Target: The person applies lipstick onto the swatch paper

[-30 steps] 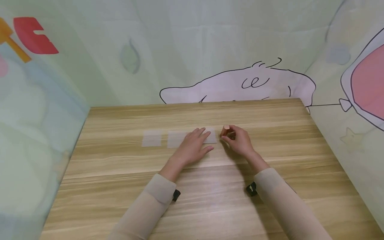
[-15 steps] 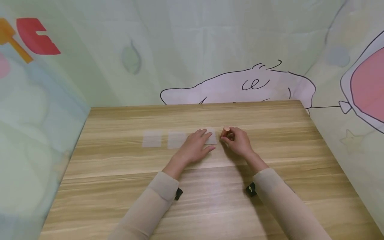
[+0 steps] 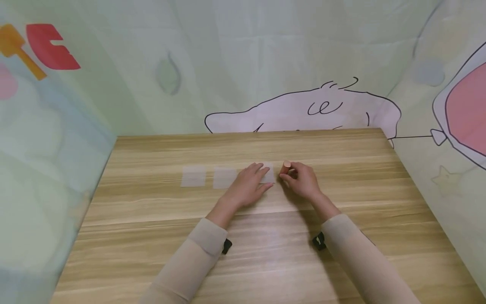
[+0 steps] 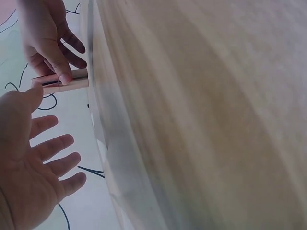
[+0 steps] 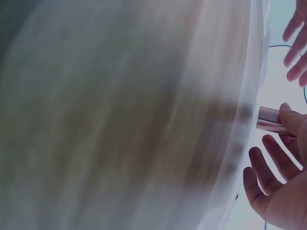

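My right hand [image 3: 303, 179] pinches a small shiny copper-coloured cylinder [image 3: 285, 167] between thumb and fingers. The cylinder stands upright at the table surface, right of a row of thin, translucent whitish squares. Over the right part of that row is my left hand [image 3: 248, 183], its fingers spread and holding nothing. It partly covers the rightmost square [image 3: 268, 174]. In the left wrist view, a gap shows between the left fingertips and the tabletop, and the cylinder [image 4: 74, 85] has a dark line along its side. The right wrist view shows its lower end [image 5: 271, 120] below the pinching fingers.
Two more squares lie to the left, one at the row's far end [image 3: 193, 176] and one beside it [image 3: 224, 177]. The wood-grain table [image 3: 265, 253] ends at a printed cloth backdrop [image 3: 235, 63] behind and at both sides. Black wrist cameras hang under both sleeves.
My left hand has slid slightly right over the squares, uncovering more of the square beside it. My right hand keeps its pinch on the cylinder and stays almost still.
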`<state>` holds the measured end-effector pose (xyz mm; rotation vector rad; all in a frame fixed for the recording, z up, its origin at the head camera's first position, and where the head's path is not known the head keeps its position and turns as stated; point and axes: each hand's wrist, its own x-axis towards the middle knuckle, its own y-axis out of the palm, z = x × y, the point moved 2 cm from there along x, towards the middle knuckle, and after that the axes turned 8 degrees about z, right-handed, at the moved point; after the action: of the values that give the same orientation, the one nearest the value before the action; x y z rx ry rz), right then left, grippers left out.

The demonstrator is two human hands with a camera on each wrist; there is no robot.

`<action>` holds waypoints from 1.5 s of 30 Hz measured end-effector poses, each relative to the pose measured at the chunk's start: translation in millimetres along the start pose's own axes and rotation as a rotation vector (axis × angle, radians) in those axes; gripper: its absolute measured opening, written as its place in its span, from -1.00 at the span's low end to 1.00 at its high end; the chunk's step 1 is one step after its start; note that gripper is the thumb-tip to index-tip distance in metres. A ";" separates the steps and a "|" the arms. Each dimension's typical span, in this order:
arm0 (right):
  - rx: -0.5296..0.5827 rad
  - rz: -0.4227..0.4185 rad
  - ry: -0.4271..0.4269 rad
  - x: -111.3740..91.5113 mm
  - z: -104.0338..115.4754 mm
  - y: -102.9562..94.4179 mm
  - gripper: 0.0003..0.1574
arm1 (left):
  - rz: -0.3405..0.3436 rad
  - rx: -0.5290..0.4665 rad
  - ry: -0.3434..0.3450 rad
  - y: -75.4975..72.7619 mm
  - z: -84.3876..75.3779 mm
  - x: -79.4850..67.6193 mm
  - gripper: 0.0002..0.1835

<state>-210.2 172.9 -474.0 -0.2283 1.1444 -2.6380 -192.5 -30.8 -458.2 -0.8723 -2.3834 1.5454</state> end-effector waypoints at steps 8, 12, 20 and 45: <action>-0.028 0.004 -0.070 -4.8 17.3 -1.7 -0.86 | -0.034 0.007 -0.002 -6.1 -2.4 -3.5 -0.37; -0.009 -0.006 -0.101 -5.5 25.3 -2.0 -0.88 | -0.046 -0.013 -0.007 -7.9 -3.1 -5.5 -0.38; 0.062 -0.034 -0.197 -9.7 34.3 -2.4 -0.78 | -0.109 -0.192 0.037 -12.9 -2.8 -9.5 -0.37; -0.056 -0.017 -0.469 -15.4 50.9 0.2 -0.78 | -0.175 -0.320 0.131 -30.9 0.0 -38.8 -0.46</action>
<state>-183.1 142.0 -440.3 -0.8187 1.0511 -2.3790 -172.6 -61.4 -424.6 -0.7680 -2.5698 1.0296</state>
